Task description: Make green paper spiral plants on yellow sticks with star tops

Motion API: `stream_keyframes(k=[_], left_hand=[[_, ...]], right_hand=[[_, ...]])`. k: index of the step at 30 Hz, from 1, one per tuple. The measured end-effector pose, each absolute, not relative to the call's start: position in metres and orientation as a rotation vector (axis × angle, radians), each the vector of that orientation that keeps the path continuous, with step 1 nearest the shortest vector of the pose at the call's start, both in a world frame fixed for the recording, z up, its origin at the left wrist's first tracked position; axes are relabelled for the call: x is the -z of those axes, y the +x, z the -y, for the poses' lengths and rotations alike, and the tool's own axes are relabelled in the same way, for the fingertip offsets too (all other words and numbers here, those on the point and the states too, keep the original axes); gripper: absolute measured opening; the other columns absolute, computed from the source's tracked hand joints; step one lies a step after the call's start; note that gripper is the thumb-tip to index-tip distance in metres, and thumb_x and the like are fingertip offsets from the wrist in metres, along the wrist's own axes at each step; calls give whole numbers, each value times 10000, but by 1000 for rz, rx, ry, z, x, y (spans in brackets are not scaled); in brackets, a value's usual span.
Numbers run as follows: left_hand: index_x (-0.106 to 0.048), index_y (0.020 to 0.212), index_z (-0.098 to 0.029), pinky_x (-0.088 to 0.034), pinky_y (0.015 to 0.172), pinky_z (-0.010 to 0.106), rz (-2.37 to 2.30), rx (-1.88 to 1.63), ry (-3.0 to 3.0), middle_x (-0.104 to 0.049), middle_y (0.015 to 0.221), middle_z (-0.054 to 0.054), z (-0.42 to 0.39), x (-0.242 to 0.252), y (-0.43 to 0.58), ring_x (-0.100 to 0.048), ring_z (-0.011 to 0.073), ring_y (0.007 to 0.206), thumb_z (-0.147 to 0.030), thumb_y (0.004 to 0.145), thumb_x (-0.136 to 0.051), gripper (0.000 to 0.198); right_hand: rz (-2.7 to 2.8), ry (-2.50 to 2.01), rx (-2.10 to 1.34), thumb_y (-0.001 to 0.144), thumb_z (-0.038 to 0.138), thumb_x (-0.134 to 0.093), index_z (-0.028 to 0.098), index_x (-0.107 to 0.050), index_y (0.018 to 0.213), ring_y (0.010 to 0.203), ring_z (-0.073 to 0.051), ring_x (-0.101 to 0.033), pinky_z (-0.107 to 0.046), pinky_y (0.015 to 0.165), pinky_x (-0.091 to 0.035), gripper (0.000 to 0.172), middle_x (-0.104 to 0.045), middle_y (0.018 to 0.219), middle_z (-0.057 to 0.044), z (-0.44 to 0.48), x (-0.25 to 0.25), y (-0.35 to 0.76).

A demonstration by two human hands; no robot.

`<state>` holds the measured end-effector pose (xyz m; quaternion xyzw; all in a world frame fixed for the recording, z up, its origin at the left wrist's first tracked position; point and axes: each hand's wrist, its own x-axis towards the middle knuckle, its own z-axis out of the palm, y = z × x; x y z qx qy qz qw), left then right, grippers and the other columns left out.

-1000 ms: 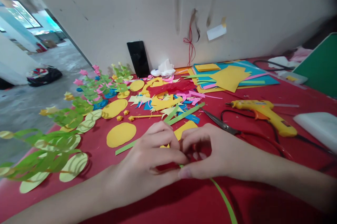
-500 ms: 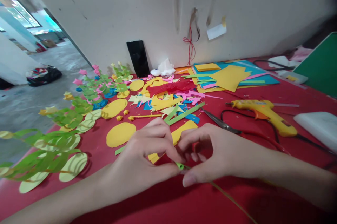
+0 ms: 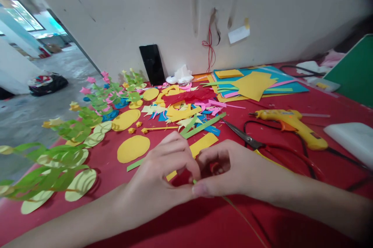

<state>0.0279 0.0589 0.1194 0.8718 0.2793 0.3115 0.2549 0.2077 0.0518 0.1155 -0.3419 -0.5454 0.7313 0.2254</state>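
Observation:
My left hand [image 3: 159,180] and my right hand [image 3: 233,170] meet low over the red table [image 3: 180,224], fingertips pinched together on a narrow green paper strip [image 3: 194,181]. Only a small folded bit of the strip shows between the thumbs. Its thin tail [image 3: 243,217] trails toward me, edge-on. A yellow paper rectangle [image 3: 198,147] lies just behind the hands, and a yellow oval [image 3: 133,148] is to their left.
Scissors [image 3: 244,137] and a yellow glue gun [image 3: 294,125] with its black cord lie to the right. Cut paper scraps [image 3: 186,108] and coloured sheets [image 3: 253,84] fill the back. Green paper leaf garlands [image 3: 58,162] run along the left edge. A white foam block [image 3: 349,141] sits far right.
The green strip's tail has turned from flat and wide to edge-on and thin. Both hands keep pinching at the same spot, fingers shifting slightly as the strip is folded.

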Motion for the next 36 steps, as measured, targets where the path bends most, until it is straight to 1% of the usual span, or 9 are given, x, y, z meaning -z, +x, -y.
stream_keyframes(k=[4, 10, 15, 18, 21, 25, 30, 33, 36], left_hand=[[-637, 687, -169, -403, 644, 250, -723, -852, 2404, -522, 606, -33, -60, -123, 29, -449, 95, 607, -111, 704, -673, 70], [-681, 681, -147, -431, 711, 270, -655, -831, 2404, -532, 560, -19, -61, -128, 28, -453, 104, 605, -77, 722, -634, 95], [-687, 665, -162, -438, 692, 251, -696, -872, 2324, -521, 542, -29, -61, -127, 27, -458, 99, 601, -40, 692, -650, 130], [-646, 624, -166, -426, 666, 250, -780, -882, 2261, -510, 542, -38, -60, -125, 26, -461, 98, 602, -36, 667, -665, 137], [-543, 548, -161, -402, 644, 251, -834, -876, 2203, -476, 545, -55, -59, -124, 25, -448, 86, 580, -78, 654, -692, 201], [-475, 539, -158, -369, 574, 210, -813, -871, 2160, -446, 574, -63, -58, -122, 27, -440, 74, 588, -24, 636, -682, 265], [-572, 602, -164, -391, 628, 236, -764, -889, 2314, -476, 597, -40, -60, -122, 27, -446, 96, 625, -69, 687, -666, 158], [-643, 658, -166, -403, 701, 266, -686, -847, 2428, -497, 595, -27, -61, -125, 26, -447, 107, 636, -102, 722, -651, 91], [-669, 720, -160, -407, 730, 278, -621, -717, 2469, -524, 622, -9, -61, -130, 25, -459, 114, 655, -100, 754, -610, 90]], right_hand=[[1481, -978, -2013, 659, 250, -698, 158, -642, 726, 629, -49, -482, -153, 603, -367, 127, -581, 668, 48, -54, -116, 211], [1514, -996, -2019, 644, 265, -712, 168, -660, 752, 664, -60, -487, -176, 631, -368, 154, -602, 716, 35, -56, -116, 211], [1591, -999, -1949, 616, 275, -729, 178, -632, 781, 620, -56, -430, -182, 559, -334, 214, -527, 685, 54, -56, -117, 212], [1683, -1020, -1907, 585, 280, -747, 177, -599, 765, 602, -57, -407, -182, 526, -320, 254, -488, 666, 62, -55, -122, 212], [1686, -1075, -1875, 578, 263, -748, 174, -578, 723, 592, -56, -403, -175, 520, -324, 240, -479, 638, 68, -53, -127, 209], [1633, -1135, -1861, 595, 247, -733, 177, -595, 726, 597, -63, -413, -182, 527, -334, 203, -503, 642, 63, -48, -126, 203], [1585, -1108, -1813, 625, 200, -704, 171, -610, 683, 637, -68, -439, -183, 562, -350, 114, -528, 670, 53, -46, -122, 202], [1635, -1143, -1765, 620, 225, -707, 170, -618, 686, 630, -65, -443, -179, 549, -351, 123, -530, 678, 48, -47, -124, 205], [1710, -1133, -1774, 626, 264, -703, 166, -618, 680, 590, -54, -433, -174, 530, -352, 140, -517, 647, 52, -50, -128, 210]])
